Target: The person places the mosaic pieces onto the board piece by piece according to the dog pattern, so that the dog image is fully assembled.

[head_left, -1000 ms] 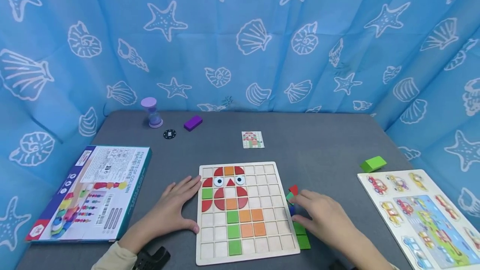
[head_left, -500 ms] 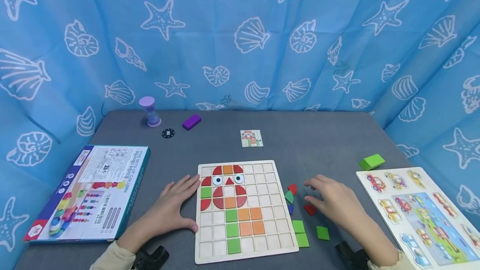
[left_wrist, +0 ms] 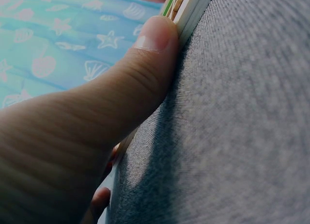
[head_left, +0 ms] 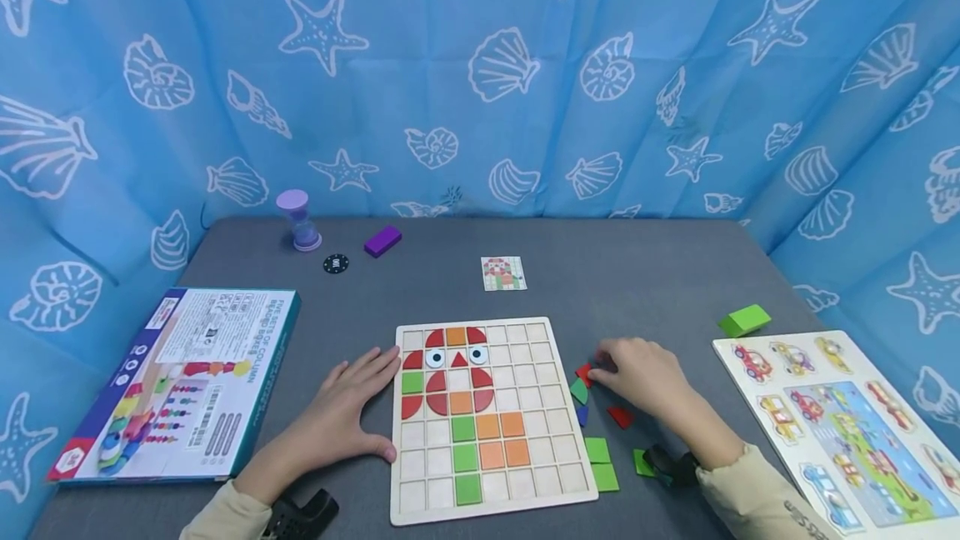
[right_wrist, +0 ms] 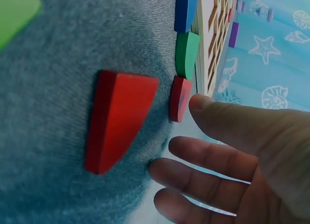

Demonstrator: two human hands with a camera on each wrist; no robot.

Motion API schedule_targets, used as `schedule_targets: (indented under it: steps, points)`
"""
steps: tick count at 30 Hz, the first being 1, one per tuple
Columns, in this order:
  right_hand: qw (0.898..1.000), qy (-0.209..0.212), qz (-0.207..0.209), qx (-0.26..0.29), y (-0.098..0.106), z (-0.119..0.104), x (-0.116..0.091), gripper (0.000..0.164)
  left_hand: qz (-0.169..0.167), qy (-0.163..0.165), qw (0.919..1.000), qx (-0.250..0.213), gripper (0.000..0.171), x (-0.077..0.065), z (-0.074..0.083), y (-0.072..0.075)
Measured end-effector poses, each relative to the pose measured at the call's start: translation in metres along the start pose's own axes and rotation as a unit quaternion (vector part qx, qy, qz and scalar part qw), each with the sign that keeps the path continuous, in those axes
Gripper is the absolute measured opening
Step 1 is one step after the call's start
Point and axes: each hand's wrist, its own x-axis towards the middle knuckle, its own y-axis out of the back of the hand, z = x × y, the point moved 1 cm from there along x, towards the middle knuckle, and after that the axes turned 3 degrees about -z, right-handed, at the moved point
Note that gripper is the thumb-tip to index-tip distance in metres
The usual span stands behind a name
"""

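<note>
My left hand (head_left: 341,415) rests spread along the left edge of the wooden grid board (head_left: 532,486). Its thumb (left_wrist: 157,35) presses against the board's side in the left wrist view. On the board, red, orange and green tiles and two round eye pieces form a figure. My right hand (head_left: 645,369) is by the board's right side, thumb and fingers apart around a red quarter-round tile (right_wrist: 179,99). The thumb tip overlaps that tile's edge in the head view. A green rounded tile (head_left: 579,391) and a blue tile (head_left: 582,415) lie beside it. Closer to the wrist lies another red tile (head_left: 620,417).
Green square tiles (head_left: 604,477) lie near the board's lower right corner. A small picture card (head_left: 504,273) is behind the board. Left stands a toy box (head_left: 187,382); right lies a vehicle puzzle (head_left: 840,423) with a green block (head_left: 745,320) behind. An hourglass (head_left: 300,219) is at the back.
My right hand lifted away from the tiles beside the board, uncovering them, then came back over the upper red tile. The left hand stays on the board's edge.
</note>
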Motion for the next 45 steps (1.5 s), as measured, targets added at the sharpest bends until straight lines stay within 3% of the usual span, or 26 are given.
schedule_targets:
  steps: [13,24,28,36,45]
  points:
    - [1.000,0.010,0.012,-0.001,-0.002,-0.006,-0.010,0.023,-0.003,-0.008,1.0000,-0.003,0.117,0.000,0.000,0.001]
    - [1.000,-0.003,-0.028,-0.005,0.000,-0.004,-0.034,0.026,0.002,-0.013,0.9999,0.002,0.116,-0.001,0.000,0.001]
    - [1.000,0.007,-0.025,-0.005,0.002,-0.004,-0.038,0.026,0.001,-0.014,0.9999,0.000,0.116,-0.001,-0.001,0.001]
    - [0.998,0.058,0.030,-0.002,-0.006,-0.016,-0.030,0.025,0.003,-0.014,0.9999,-0.002,0.116,-0.002,-0.002,-0.001]
    - [0.999,0.037,0.025,0.013,-0.009,-0.033,-0.019,0.023,0.006,-0.018,0.9998,-0.004,0.116,-0.001,-0.002,0.000]
